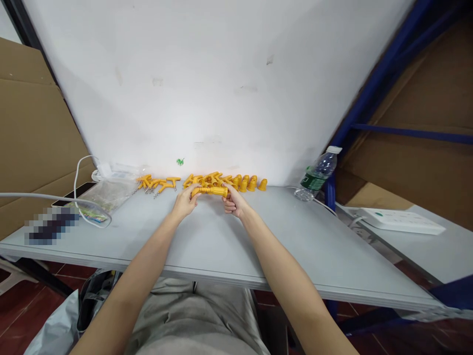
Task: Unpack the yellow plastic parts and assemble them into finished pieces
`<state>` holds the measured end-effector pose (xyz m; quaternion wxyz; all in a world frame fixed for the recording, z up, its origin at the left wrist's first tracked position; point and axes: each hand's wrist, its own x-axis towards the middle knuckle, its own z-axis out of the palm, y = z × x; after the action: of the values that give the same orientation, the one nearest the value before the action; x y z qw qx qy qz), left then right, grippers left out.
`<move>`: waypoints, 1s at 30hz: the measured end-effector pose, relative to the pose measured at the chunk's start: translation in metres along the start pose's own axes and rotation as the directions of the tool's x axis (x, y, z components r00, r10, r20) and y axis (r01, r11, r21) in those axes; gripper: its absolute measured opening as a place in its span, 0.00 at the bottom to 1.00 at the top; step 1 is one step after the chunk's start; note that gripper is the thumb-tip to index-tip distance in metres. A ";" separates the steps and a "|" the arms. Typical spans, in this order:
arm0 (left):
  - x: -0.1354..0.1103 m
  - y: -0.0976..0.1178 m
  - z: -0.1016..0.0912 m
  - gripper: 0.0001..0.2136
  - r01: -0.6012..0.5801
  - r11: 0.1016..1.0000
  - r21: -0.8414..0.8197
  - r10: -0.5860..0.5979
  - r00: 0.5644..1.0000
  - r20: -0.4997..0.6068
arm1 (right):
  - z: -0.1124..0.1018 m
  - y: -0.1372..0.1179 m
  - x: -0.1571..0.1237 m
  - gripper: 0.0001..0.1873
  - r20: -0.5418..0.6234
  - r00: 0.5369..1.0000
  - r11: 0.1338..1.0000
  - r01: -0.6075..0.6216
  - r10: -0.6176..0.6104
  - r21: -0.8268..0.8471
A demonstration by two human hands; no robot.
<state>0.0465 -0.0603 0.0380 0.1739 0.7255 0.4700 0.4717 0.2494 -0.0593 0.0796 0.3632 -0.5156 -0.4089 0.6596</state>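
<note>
A yellow plastic corkscrew [210,191] is held sideways between my two hands, above the table. My left hand [185,201] grips its handle end, fingers closed. My right hand [234,199] is closed on the wider, ribbed bell-shaped end. Whether any metal screw sits inside the body cannot be seen. Behind my hands lies a pile of yellow corkscrew parts [212,176], partly hidden by my fingers. Left of it are several T-shaped handles with metal screws [158,184]. Several yellow bell-shaped bodies [252,183] stand to the right.
A tilted plastic bottle [314,177] leans at the back right. A clear plastic bag [114,192], a white cable [76,185] and a dark phone-like slab [70,195] lie at the left. A white power strip [402,221] rests on the right-hand surface. A white panel [221,98] rises behind.
</note>
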 end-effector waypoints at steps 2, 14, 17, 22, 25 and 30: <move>0.001 -0.001 0.001 0.13 0.023 1.000 -0.016 -0.023 1.000 0.001 | 0.001 0.000 -0.002 0.30 -0.014 1.000 1.000 -0.010 0.010 -0.005; 0.004 0.001 -0.001 0.12 0.162 0.981 -0.109 -0.168 0.984 -0.051 | 0.000 0.000 -0.009 0.20 -0.009 0.984 0.984 0.176 -0.176 -0.015; 0.004 0.001 -0.002 0.12 0.165 0.977 -0.133 -0.174 0.983 -0.065 | 0.001 0.000 -0.014 0.16 0.005 0.975 0.975 0.221 -0.221 -0.016; 0.004 0.002 -0.003 0.13 0.171 0.970 -0.174 -0.186 0.980 -0.072 | 0.002 0.000 -0.015 0.12 -0.013 0.967 0.967 0.253 -0.253 -0.028; 0.004 0.003 -0.004 0.12 0.180 0.964 -0.197 -0.195 0.979 -0.060 | 0.002 0.000 -0.013 0.09 -0.022 0.961 0.961 0.275 -0.276 -0.033; 0.004 0.003 -0.006 0.13 0.199 0.950 -0.239 -0.215 0.976 -0.042 | 0.002 0.002 -0.010 0.10 -0.035 0.949 0.950 0.313 -0.314 -0.015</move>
<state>0.0434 -0.0598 0.0455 0.2907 0.6303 0.4903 0.5270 0.2494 -0.0696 0.0816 0.4683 -0.4578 -0.4819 0.5822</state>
